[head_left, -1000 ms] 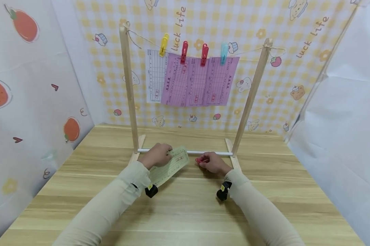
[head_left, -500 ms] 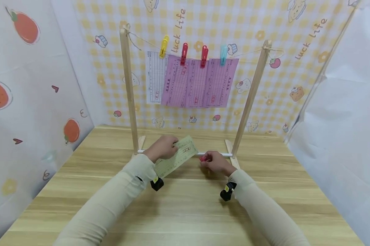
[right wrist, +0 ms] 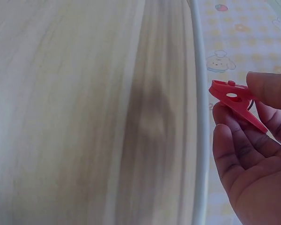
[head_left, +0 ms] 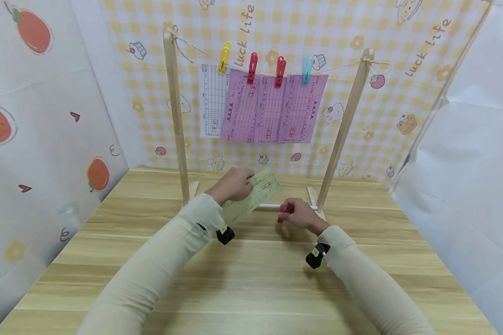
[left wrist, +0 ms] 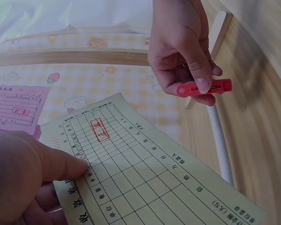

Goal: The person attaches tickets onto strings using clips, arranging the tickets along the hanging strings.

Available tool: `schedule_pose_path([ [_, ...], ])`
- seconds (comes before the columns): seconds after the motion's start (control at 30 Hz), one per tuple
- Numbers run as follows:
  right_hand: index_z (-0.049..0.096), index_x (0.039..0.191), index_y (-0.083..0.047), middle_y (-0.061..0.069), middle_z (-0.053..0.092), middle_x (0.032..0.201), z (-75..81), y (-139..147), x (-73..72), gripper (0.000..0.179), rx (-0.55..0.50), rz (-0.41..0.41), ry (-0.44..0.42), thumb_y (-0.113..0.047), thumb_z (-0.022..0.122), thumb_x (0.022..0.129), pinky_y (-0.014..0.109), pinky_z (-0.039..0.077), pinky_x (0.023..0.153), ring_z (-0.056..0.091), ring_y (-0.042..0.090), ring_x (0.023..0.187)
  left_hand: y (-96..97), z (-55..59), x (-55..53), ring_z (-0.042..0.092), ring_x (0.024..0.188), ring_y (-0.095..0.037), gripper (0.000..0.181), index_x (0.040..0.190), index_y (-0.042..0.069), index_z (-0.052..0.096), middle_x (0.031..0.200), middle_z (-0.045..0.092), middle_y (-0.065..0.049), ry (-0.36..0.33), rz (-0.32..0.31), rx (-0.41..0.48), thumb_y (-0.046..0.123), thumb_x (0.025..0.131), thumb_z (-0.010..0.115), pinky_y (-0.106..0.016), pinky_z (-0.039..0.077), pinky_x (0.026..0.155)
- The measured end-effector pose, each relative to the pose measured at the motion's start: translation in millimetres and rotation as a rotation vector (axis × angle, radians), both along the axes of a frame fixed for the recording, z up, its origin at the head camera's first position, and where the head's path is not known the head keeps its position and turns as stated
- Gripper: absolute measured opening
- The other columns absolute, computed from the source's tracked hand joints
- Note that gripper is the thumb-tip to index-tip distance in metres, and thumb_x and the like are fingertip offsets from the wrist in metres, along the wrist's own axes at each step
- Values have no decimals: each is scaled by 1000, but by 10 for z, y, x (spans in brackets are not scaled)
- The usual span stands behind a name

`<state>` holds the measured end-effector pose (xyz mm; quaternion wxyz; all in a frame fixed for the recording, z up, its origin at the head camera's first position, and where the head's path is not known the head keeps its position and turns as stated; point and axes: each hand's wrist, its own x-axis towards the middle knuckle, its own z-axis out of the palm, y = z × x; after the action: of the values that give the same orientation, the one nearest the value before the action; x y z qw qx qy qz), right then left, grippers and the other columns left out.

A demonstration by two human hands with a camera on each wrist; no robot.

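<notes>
My left hand (head_left: 234,185) pinches a pale green printed receipt slip (head_left: 253,193) by its long edge, thumb on top, as the left wrist view shows. The slip (left wrist: 126,159) is tilted and raised over the table. To the right, my right hand (head_left: 299,214) holds a red clothespin (head_left: 281,213) between thumb and fingers. In the right wrist view the red clothespin (right wrist: 236,101) points away from the palm. Above both hands, a white slip (head_left: 211,102) and several pink slips (head_left: 268,109) hang on a string, held by yellow, red and light blue clothespins (head_left: 307,70).
Two wooden posts (head_left: 177,116) carry the string, joined low down by a white rod (head_left: 270,205). The stand's feet (head_left: 313,195) rest on the wooden table (head_left: 251,288). Behind it hangs a yellow checked backdrop (head_left: 142,93).
My left hand has moved up and to the right with the green slip. My right hand has shifted slightly right and up, and the red clothespin in it has turned more upright.
</notes>
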<state>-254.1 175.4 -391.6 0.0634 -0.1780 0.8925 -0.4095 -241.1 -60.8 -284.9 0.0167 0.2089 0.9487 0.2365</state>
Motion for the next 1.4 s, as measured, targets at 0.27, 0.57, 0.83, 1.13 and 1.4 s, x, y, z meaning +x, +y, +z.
schedule_pose_path([
  [0.27, 63, 89, -5, 3, 64, 82, 160, 61, 23, 9, 28, -18, 27, -13, 67, 92, 30, 46, 67, 58, 16, 76, 152, 168, -53, 60, 80, -19, 25, 119, 4, 62, 107, 65, -11, 18, -16, 0, 10, 98, 49, -27, 52, 68],
  [0.57, 65, 89, -7, 4, 67, 82, 340, 135, 5, 13, 30, -4, 29, -17, 62, 96, 30, 44, 64, 60, 26, 78, 279, 361, -98, 59, 79, -18, 18, 109, 6, 63, 98, 61, -8, 67, -9, 22, 12, 100, 49, -28, 51, 68],
  [0.83, 66, 86, -8, 9, 67, 85, 469, 204, -22, 21, 40, 17, 27, -23, 58, 99, 30, 40, 60, 46, 15, 64, 374, 469, -102, 56, 75, -18, 17, 109, 5, 63, 94, 61, -8, 119, -10, 47, 12, 100, 50, -26, 50, 65],
  [1.13, 66, 87, -7, 6, 66, 88, 674, 249, -27, 21, 82, -9, 64, -23, 58, 98, 32, 44, 63, 54, 17, 69, 493, 582, -127, 65, 80, -16, 31, 129, 8, 59, 107, 67, -8, 108, 9, 126, 13, 101, 48, -24, 54, 64],
  [1.4, 67, 92, -4, 10, 66, 90, 813, 307, -62, 15, 61, 14, 97, -16, 60, 97, 31, 45, 61, 56, 17, 66, 596, 636, -200, 62, 75, -14, 24, 119, 8, 64, 99, 66, -5, 156, 9, 146, 13, 100, 49, -24, 51, 64],
])
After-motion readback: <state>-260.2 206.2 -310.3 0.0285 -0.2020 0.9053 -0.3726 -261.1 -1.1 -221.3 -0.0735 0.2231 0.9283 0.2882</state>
